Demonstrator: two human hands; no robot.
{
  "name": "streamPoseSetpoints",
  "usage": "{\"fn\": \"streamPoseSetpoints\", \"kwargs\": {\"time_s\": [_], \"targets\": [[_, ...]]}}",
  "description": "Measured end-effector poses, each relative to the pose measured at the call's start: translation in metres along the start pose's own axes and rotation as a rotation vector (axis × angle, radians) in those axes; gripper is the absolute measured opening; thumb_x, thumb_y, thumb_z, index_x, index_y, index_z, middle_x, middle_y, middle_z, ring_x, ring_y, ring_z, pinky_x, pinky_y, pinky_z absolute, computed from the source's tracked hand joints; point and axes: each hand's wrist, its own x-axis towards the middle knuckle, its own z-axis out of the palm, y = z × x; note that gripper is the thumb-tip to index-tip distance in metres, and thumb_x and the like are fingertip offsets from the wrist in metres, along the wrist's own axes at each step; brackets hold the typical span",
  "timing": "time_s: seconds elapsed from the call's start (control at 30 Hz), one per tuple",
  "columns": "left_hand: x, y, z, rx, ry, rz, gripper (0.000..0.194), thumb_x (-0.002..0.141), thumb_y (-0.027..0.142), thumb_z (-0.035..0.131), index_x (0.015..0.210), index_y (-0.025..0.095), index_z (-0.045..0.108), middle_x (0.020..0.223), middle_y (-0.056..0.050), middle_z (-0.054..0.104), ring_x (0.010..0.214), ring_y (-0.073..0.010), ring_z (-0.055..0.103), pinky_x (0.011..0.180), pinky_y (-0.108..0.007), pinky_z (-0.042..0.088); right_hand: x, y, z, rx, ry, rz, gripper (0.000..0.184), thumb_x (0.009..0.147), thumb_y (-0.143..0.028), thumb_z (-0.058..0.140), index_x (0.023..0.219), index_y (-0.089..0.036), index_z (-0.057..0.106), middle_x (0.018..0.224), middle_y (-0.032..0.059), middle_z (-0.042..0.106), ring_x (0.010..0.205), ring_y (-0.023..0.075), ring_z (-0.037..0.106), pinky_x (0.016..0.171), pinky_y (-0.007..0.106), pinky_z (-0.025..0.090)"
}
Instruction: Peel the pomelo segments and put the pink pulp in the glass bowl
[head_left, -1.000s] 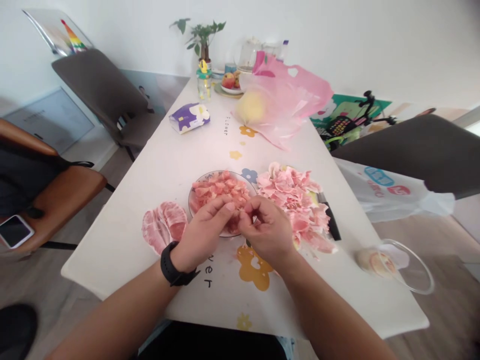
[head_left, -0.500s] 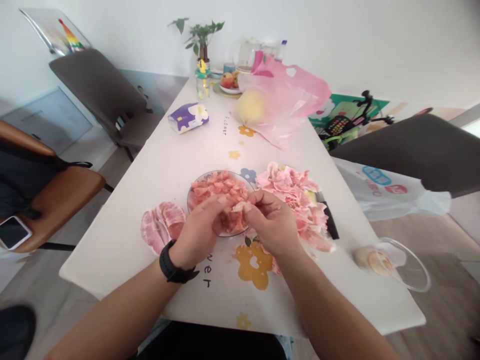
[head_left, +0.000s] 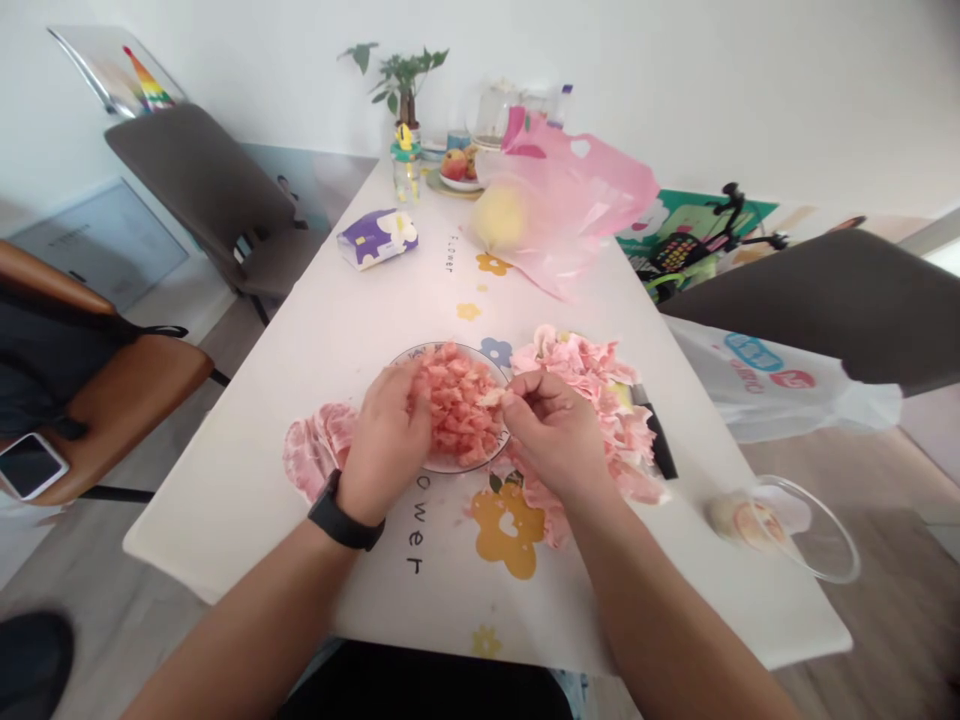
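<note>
at the far left a smartphone (head_left: 28, 466) lies on a tan leather chair (head_left: 127, 375), beside the white worktop (head_left: 247, 510). on the worktop a peeled pomelo wedge (head_left: 319, 450) sits partly under the left hand (head_left: 386, 435), which wears a black watch (head_left: 341, 525). that hand is cupped, its fingers together and curved, pressed against the left flank of a heap of chopped pomelo flesh (head_left: 459, 405); whether it has hold of any i cannot tell. up the worktop stands a purple-and-white tissue box (head_left: 377, 238).

the heap fills a round plate (head_left: 457, 470) and lies between the hands, roundish, with no clear long axis. the left hand is the nearer, touching it. a yellow pomelo (head_left: 499, 215) sits far beyond, inside a pink plastic bag (head_left: 577, 190).

the right hand (head_left: 551, 435) is just off the plate's right rim, thumb and forefinger closed in a pinch on a pale scrap (head_left: 491, 397), the other fingers curled. to its right lies a heap of pink pomelo membrane (head_left: 592, 390), with a black knife handle (head_left: 656, 432) at its edge. past the worktop's edge are a white plastic bag (head_left: 765, 380) and a clear plastic lid (head_left: 806, 530).
</note>
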Motion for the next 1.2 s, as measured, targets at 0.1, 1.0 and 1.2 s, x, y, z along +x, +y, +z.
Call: {"fn": "streamPoseSetpoints", "kwargs": {"time_s": [0.1,1.0,1.2], "targets": [[-0.002,-0.004,0.003,0.210,-0.079,0.120,0.026,0.099,0.015,0.055,0.122,0.017,0.066,0.131,-0.016,0.070,0.126,-0.0321,0.062,0.115,-0.057,0.048,0.001,0.000,-0.002,-0.029,0.025,-0.012,0.012,0.075,-0.029,0.069,0.078,-0.023,0.060,0.063,-0.0045,0.057,0.054,0.0108,0.047,0.050,0.025,0.038],[-0.014,0.014,0.002,-0.251,-0.266,0.117,0.026,0.101,0.028,0.063,0.124,0.024,0.075,0.124,-0.008,0.080,0.116,-0.0235,0.073,0.104,-0.042,0.057,-0.004,0.015,0.009,0.085,-0.247,0.034,0.015,0.084,-0.033,0.070,0.080,-0.022,0.061,0.071,-0.0031,0.061,0.061,0.0120,0.055,0.055,0.025,0.046],[-0.010,0.014,0.003,-0.384,-0.330,-0.171,0.020,0.099,0.033,0.063,0.105,0.022,0.079,0.105,-0.005,0.082,0.097,-0.0216,0.075,0.088,-0.035,0.059,-0.008,0.016,0.011,-0.136,-0.228,-0.062,0.016,0.081,-0.028,0.068,0.075,-0.023,0.055,0.069,-0.0035,0.058,0.059,0.0119,0.052,0.052,0.024,0.042]]}}
